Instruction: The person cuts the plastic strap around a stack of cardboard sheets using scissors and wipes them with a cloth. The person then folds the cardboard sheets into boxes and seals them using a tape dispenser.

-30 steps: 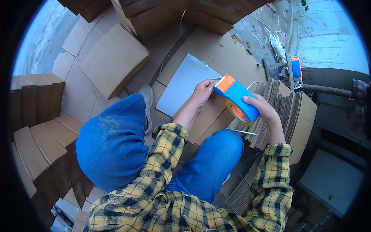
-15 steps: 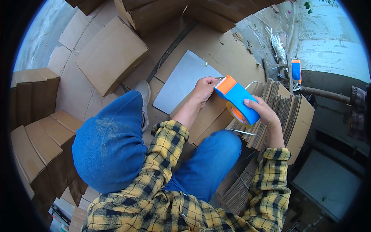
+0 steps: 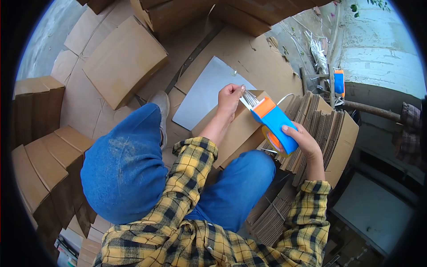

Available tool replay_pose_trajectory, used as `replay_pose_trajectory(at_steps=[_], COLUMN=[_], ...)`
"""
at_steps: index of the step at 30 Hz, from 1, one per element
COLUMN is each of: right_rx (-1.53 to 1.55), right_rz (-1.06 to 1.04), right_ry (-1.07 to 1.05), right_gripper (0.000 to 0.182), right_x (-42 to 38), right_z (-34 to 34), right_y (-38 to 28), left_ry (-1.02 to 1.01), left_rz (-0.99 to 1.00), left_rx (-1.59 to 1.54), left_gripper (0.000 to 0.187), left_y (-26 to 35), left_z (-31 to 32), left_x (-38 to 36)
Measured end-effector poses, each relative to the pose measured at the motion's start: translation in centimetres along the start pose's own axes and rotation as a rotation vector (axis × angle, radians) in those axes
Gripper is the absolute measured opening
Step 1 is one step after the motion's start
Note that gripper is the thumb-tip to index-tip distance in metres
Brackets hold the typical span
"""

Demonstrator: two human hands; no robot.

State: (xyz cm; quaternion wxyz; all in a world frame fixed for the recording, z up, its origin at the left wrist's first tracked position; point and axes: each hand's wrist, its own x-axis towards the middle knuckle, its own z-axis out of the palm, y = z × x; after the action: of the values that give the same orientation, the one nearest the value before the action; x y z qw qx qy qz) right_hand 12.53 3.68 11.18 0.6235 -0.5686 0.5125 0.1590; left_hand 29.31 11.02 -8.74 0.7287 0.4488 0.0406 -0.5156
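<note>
My right hand [image 3: 304,141] grips a blue and orange tape dispenser [image 3: 278,124], tilted with its orange end toward my left hand. Between the thumb and fingers of my left hand [image 3: 230,100] is the end of a clear tape strip [image 3: 251,99], stretched out from the dispenser. Under the strip lies a long brown cardboard box [image 3: 242,129], partly hidden by the dispenser and my left arm. Beyond my left hand a pale grey sheet [image 3: 207,91] rests on flat cardboard.
A folded cardboard piece [image 3: 124,62] lies at upper left. Flattened cardboard [image 3: 318,129] is stacked on the right, near my right forearm. Cartons [image 3: 53,155] stand at far left. Another blue and orange dispenser [image 3: 339,83] sits at upper right, by a wooden pole [image 3: 373,109].
My left hand has moved slightly left and up, and the dispenser slightly right and down. A length of tape now spans the wider gap between them.
</note>
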Motion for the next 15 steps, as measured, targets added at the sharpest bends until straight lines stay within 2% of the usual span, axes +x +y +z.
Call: replay_pose_trajectory(at_steps=[9, 11, 12, 14, 15], right_rx=[0.034, 0.034, 0.041, 0.044, 0.045], right_rz=[0.018, 0.041, 0.053, 0.064, 0.072], right_ry=[0.026, 0.027, 0.019, 0.011, 0.018], right_gripper=[0.054, 0.054, 0.053, 0.053, 0.054], right_x=[0.1, 0.3, 0.3, 0.4, 0.4], right_z=[0.1, 0.0, -0.1, -0.2, -0.1], right_y=[-0.7, -0.6, -0.5, -0.4, -0.5], left_ry=[0.034, 0.023, 0.024, -0.102, -0.099], left_rz=[0.115, 0.105, 0.105, 0.048, 0.050], left_rx=[0.253, 0.453, 0.453, 0.567, 0.565], left_gripper=[0.013, 0.015, 0.015, 0.018, 0.018], left_y=[-0.3, -0.5, -1.0, -2.0, -1.5], left_z=[-0.2, -0.3, -0.5, -0.9, -0.7], left_x=[0.7, 0.8, 1.0, 1.3, 1.0])
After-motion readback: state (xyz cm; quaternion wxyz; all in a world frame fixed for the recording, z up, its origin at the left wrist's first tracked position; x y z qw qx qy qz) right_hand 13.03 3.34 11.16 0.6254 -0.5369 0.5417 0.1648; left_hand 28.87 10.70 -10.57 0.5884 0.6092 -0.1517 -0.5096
